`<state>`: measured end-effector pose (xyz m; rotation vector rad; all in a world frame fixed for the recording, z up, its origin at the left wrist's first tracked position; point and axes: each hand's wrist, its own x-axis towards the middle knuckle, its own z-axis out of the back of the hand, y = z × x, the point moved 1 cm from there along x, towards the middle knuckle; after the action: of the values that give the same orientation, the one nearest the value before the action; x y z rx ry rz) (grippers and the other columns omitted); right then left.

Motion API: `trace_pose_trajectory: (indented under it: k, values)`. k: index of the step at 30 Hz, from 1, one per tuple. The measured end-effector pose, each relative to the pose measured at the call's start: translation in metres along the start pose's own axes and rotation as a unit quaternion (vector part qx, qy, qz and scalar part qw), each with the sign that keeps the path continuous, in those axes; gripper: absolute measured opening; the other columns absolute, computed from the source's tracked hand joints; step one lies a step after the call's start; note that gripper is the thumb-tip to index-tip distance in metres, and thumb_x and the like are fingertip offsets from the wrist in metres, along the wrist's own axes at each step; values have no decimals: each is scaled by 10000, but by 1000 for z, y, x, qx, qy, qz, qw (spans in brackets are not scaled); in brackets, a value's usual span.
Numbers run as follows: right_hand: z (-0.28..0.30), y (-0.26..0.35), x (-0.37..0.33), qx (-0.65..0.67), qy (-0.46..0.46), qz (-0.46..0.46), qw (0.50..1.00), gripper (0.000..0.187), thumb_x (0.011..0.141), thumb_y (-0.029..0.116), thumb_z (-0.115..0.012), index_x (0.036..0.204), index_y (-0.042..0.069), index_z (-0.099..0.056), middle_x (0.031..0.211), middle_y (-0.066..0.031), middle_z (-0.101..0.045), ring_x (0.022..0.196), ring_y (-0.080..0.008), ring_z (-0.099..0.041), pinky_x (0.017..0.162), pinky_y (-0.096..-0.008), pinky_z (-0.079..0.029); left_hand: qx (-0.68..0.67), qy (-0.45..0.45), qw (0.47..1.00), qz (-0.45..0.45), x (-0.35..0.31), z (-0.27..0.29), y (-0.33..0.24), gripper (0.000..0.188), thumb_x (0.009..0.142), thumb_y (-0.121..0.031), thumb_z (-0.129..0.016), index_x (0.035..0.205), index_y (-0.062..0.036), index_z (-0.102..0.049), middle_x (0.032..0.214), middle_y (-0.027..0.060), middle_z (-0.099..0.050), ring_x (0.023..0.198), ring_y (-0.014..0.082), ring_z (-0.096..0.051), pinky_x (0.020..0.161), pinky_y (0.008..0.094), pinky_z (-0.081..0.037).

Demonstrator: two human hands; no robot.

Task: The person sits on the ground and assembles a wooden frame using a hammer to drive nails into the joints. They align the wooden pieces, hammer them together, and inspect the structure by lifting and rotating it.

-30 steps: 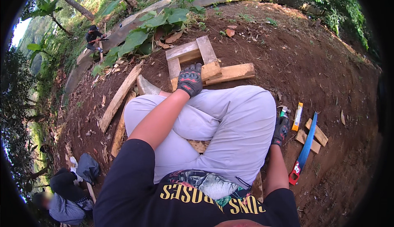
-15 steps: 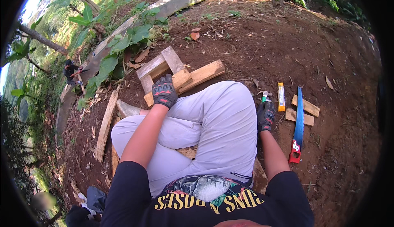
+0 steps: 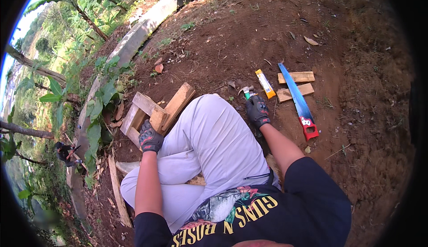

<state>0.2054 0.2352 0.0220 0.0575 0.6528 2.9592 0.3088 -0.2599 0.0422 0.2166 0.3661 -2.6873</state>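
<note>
My left hand (image 3: pixel 150 138), in a black glove with red marks, grips the near side of a small wooden frame (image 3: pixel 143 103) made of short boards. The frame lies on the soil in front of my crossed legs, and one thicker board (image 3: pixel 178 104) slants out from it against my shin. At my right knee, my gloved right hand (image 3: pixel 257 110) is closed around a hammer (image 3: pixel 247 94). Its metal head and a bit of green handle show past my fingers; the rest is hidden by the hand.
Right of the hammer lie a yellow-and-white packet (image 3: pixel 265 84), two short boards (image 3: pixel 296 91) and a blue-bladed handsaw (image 3: pixel 298 96) with a red handle, laid over the boards. A long plank (image 3: pixel 118 193) rests at my left. A person (image 3: pixel 67 153) works farther off, near a concrete edging (image 3: pixel 133 37).
My view has turned to the right, so the whole scene appears rotated and shifted left. Both hands keep their hold on the frame and the hammer.
</note>
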Motion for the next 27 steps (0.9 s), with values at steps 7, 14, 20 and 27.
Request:
trace_pose_trajectory:
  k: [7,14,20,27]
  values:
    - [63,26,1,225,-34,4,974,301,1062,314,-697,1103,21,-752,1007,-143,-770,909,-245,-738,821,-403,-571,-136,-21,990,-2,-32,48,-6,976,823,-338,-879,1599,14,-403,1556,266,-531,1445,422,-524,1211,476,-441]
    - [157,195,-98,232,231,295,898,187,996,195,-723,987,8,-716,906,-170,-706,873,-335,-705,793,-441,-543,-158,-208,911,-319,-179,151,-116,507,914,-245,-837,1382,-121,-685,1278,142,-726,1193,371,-680,1050,493,-533]
    - [150,254,-145,189,297,389,851,220,971,234,-742,922,21,-719,867,-179,-687,856,-396,-684,756,-491,-521,-151,-175,928,-292,-225,150,-98,239,965,-228,-737,1179,-122,-742,1069,104,-766,978,314,-738,888,472,-577]
    - [144,267,-168,165,357,401,827,245,964,277,-751,957,32,-754,903,-169,-720,862,-366,-705,771,-475,-534,-231,-80,949,-198,-254,137,-70,307,952,-207,-748,1248,-128,-758,1012,99,-760,933,339,-724,840,494,-566]
